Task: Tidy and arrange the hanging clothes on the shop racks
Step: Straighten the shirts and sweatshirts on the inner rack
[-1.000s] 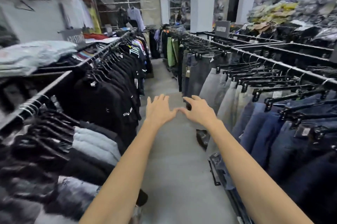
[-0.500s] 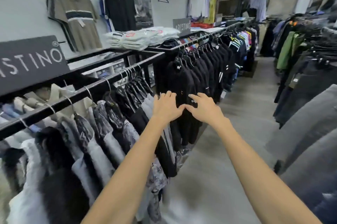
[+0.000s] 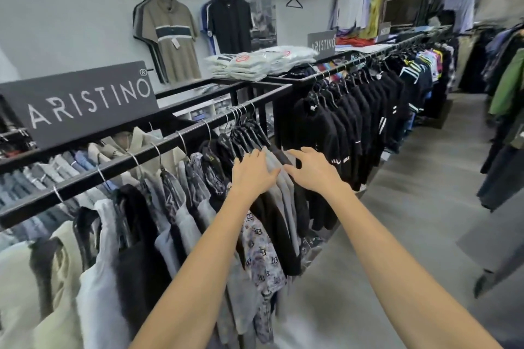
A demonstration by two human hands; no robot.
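Note:
A black rack rail (image 3: pixel 158 147) runs from lower left to the middle, hung with patterned, grey, cream and black shirts on wire and black hangers. My left hand (image 3: pixel 253 174) lies with straight fingers on the shoulder of a grey shirt (image 3: pixel 276 175) near the rail's right end. My right hand (image 3: pixel 313 168) hovers just right of it, fingers spread and slightly bent, over a dark shirt (image 3: pixel 285 157); I cannot tell whether it touches. A patterned shirt (image 3: pixel 262 258) hangs below my left forearm.
A second rail (image 3: pixel 365 56) of black shirts continues to the back right. An ARISTINO sign (image 3: pixel 82 101) stands above the near rack, folded packed shirts (image 3: pixel 255 62) behind it. Polo shirts (image 3: pixel 170 36) hang on the wall. A grey floor aisle (image 3: pixel 411 221) lies right, more garments (image 3: pixel 507 84) beyond.
The view swung from the aisle to the left rack and closed in. Both hands, held together in the air before, have reached the hanging shirts; the left now rests on the grey one.

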